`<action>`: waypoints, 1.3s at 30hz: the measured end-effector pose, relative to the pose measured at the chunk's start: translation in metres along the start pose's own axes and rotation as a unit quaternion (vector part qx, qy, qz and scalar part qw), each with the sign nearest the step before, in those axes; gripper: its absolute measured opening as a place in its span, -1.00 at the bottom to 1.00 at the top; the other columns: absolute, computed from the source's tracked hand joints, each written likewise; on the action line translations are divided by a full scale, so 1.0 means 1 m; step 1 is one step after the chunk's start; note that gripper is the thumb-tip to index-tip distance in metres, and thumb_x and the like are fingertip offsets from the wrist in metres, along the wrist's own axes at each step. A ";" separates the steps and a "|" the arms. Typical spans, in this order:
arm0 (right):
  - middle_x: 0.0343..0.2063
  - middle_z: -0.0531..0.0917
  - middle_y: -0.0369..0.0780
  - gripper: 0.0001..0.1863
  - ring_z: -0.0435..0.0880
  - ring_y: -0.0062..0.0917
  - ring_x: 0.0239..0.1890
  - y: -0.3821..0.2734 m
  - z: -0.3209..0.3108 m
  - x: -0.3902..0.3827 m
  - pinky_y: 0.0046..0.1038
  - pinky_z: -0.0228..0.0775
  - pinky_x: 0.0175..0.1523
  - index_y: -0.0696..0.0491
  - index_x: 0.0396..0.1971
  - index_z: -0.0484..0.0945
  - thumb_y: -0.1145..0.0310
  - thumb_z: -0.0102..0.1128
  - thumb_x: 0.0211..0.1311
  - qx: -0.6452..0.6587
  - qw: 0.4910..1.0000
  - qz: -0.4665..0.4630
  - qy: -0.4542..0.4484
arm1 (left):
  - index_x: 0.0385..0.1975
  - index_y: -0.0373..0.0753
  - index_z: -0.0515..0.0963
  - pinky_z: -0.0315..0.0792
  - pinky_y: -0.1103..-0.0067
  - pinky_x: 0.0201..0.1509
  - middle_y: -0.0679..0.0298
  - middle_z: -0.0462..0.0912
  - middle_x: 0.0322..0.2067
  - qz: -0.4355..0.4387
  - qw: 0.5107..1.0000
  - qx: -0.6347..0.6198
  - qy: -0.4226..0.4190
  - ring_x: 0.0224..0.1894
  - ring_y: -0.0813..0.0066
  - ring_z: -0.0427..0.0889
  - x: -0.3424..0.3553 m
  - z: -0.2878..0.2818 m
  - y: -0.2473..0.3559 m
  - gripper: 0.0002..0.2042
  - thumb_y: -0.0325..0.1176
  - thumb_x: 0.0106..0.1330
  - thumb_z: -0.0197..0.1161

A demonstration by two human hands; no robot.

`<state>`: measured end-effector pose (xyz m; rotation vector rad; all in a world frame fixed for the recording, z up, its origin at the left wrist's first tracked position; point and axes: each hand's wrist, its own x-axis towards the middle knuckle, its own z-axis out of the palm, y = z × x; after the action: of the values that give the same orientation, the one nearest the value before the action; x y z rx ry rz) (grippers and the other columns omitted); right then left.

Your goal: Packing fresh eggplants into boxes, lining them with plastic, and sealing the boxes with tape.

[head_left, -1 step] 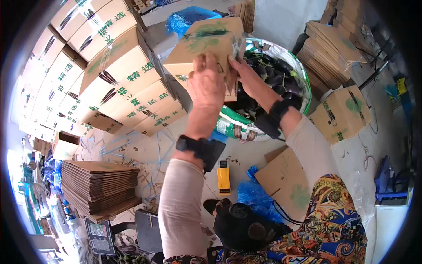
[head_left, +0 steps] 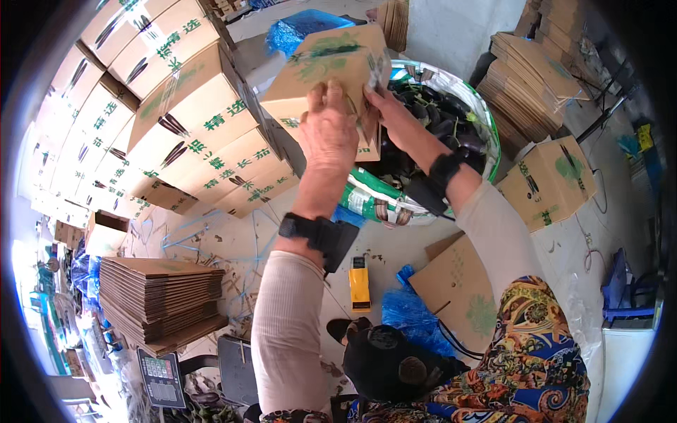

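A taped cardboard box (head_left: 317,60) with green printing is held over a round basket (head_left: 361,185) of dark purple eggplants (head_left: 448,123). My left hand (head_left: 328,130) presses on the box's near upper part with bent fingers. My right hand (head_left: 395,116) grips the box's right side, thumb and fingers against the cardboard near a shiny strip of tape. Both wrists wear black strapped devices. Whether the box rests on the basket or something behind it is hidden.
Stacked printed cartons (head_left: 183,155) fill the left; flattened cardboard piles lie lower left (head_left: 151,296) and upper right (head_left: 522,88). Another carton (head_left: 543,183) is right of the basket. Blue plastic (head_left: 416,317), a yellow object (head_left: 360,282) and a scale (head_left: 161,377) are lower down.
The box and both my hands have shifted very slightly up and leftward. My grip on the box looks the same.
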<state>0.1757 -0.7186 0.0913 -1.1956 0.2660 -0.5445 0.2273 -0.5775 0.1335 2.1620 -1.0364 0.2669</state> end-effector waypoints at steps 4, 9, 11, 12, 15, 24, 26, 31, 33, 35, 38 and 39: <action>-0.25 0.62 -0.24 -0.64 0.58 -0.53 -0.24 0.036 -0.012 0.040 -0.45 0.42 -0.10 0.18 -0.09 0.51 0.20 0.13 0.28 -0.113 0.993 -0.022 -0.007 | 0.31 -0.22 0.15 0.32 0.40 0.22 0.07 0.29 0.23 0.107 0.961 -0.252 0.026 0.20 -0.01 0.37 0.010 0.032 -0.073 -0.24 -0.58 0.02 0.27; -0.47 0.56 -0.39 -0.70 0.47 -0.72 -0.42 0.051 -0.092 -0.040 -0.59 0.37 -0.21 0.10 -0.33 0.53 0.13 0.14 0.29 -0.321 0.946 -0.029 -0.037 | 0.27 -0.34 0.21 0.43 0.50 0.08 0.08 0.36 0.19 -0.036 0.954 -0.292 -0.057 0.10 0.34 0.49 -0.076 -0.032 -0.083 -0.47 -0.56 0.28 0.11; -0.40 0.60 -0.37 -0.76 0.55 -0.71 -0.36 0.050 -0.154 -0.102 -0.65 0.41 -0.18 0.11 -0.29 0.53 0.22 0.21 0.25 -0.399 0.908 0.099 -0.077 | 0.19 -0.40 0.30 0.49 0.57 -0.06 0.10 0.52 0.03 -0.200 0.905 -0.365 -0.087 -0.03 0.42 0.57 -0.128 -0.040 -0.094 -0.58 -0.44 0.35 0.07; -0.43 0.61 -0.35 -0.76 0.56 -0.68 -0.35 0.071 -0.178 -0.135 -0.59 0.44 -0.18 0.11 -0.29 0.53 0.26 0.27 0.18 -0.403 0.901 0.095 -0.133 | 0.19 -0.39 0.30 0.49 0.56 -0.06 0.09 0.54 -0.01 -0.260 0.893 -0.351 -0.111 -0.05 0.40 0.58 -0.162 -0.049 -0.116 -0.57 -0.40 0.34 0.09; -0.24 0.59 -0.17 -0.53 0.57 -0.38 -0.13 0.112 -0.261 -0.239 -0.33 0.43 -0.01 0.10 -0.16 0.51 0.18 0.42 -0.06 -0.587 0.729 0.244 -0.254 | 0.15 -0.39 0.34 0.52 0.54 -0.11 0.05 0.58 -0.09 -0.368 0.861 -0.326 -0.128 -0.13 0.36 0.62 -0.266 -0.049 -0.156 -0.60 -0.37 0.35 0.09; 0.12 0.34 -0.10 0.05 0.31 -0.13 0.16 0.170 -0.243 -0.307 -0.10 0.12 0.19 0.01 0.11 0.33 0.21 0.64 -0.64 -0.802 0.552 0.052 -0.223 | 0.10 -0.39 0.37 0.48 0.59 -0.10 0.12 0.64 -0.20 -0.488 0.749 -0.345 -0.287 -0.19 0.45 0.62 -0.424 -0.008 -0.136 -0.60 -0.38 0.30 0.19; 0.08 0.40 -0.12 0.08 0.32 -0.17 0.16 0.163 -0.219 -0.279 -0.17 0.12 0.19 -0.04 0.10 0.35 0.21 0.62 -0.74 -0.794 0.483 0.164 -0.330 | 0.10 -0.38 0.38 0.46 0.58 -0.07 0.11 0.64 -0.20 -0.500 0.736 -0.358 -0.284 -0.18 0.44 0.62 -0.414 -0.008 -0.128 -0.60 -0.38 0.30 0.20; -0.05 0.53 -0.19 -0.24 0.37 -0.24 0.13 0.172 -0.252 -0.292 -0.18 0.12 0.17 -0.08 -0.01 0.48 0.20 0.47 -0.43 -0.841 0.408 0.107 -0.339 | 0.10 -0.38 0.38 0.50 0.57 -0.10 0.07 0.64 -0.22 -0.488 0.744 -0.353 -0.289 -0.19 0.42 0.63 -0.389 0.006 -0.108 -0.60 -0.39 0.29 0.21; -0.03 0.53 -0.22 -0.46 0.39 -0.28 0.12 0.176 -0.258 -0.297 -0.16 0.14 0.12 -0.07 -0.13 0.56 0.16 0.38 -0.27 -0.815 0.423 0.131 -0.374 | 0.10 -0.39 0.38 0.53 0.58 -0.18 0.06 0.63 -0.24 -0.502 0.743 -0.354 -0.266 -0.23 0.42 0.62 -0.386 0.002 -0.106 -0.60 -0.41 0.29 0.20; -0.11 0.57 -0.22 -0.45 0.41 -0.29 0.11 0.169 -0.251 -0.301 -0.16 0.16 0.08 -0.06 -0.21 0.60 0.14 0.45 -0.36 -0.813 0.449 0.078 -0.362 | 0.10 -0.39 0.38 0.53 0.57 -0.22 0.06 0.62 -0.24 -0.526 0.741 -0.333 -0.251 -0.26 0.43 0.61 -0.388 -0.010 -0.110 -0.60 -0.42 0.28 0.20; -0.29 0.64 -0.17 -0.30 0.45 -0.22 0.08 0.126 -0.220 -0.288 -0.12 0.19 0.08 -0.01 -0.19 0.57 0.21 0.59 -0.56 -0.723 0.488 0.249 -0.422 | 0.11 -0.40 0.37 0.52 0.58 -0.24 0.07 0.62 -0.23 -0.522 0.743 -0.343 -0.242 -0.26 0.44 0.61 -0.388 -0.018 -0.116 -0.58 -0.41 0.27 0.19; -0.29 0.64 -0.17 -0.30 0.45 -0.22 0.08 0.122 -0.228 -0.291 -0.12 0.19 0.08 -0.01 -0.19 0.57 0.21 0.59 -0.56 -0.724 0.487 0.247 -0.421 | 0.12 -0.40 0.36 0.51 0.59 -0.23 0.07 0.62 -0.22 -0.514 0.740 -0.362 -0.241 -0.26 0.44 0.61 -0.382 -0.017 -0.114 -0.58 -0.40 0.27 0.19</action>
<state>-0.1461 -0.7158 -0.1284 -2.7074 0.1474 1.1652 0.0631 -0.2889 -0.0880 1.7278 0.0238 -1.0854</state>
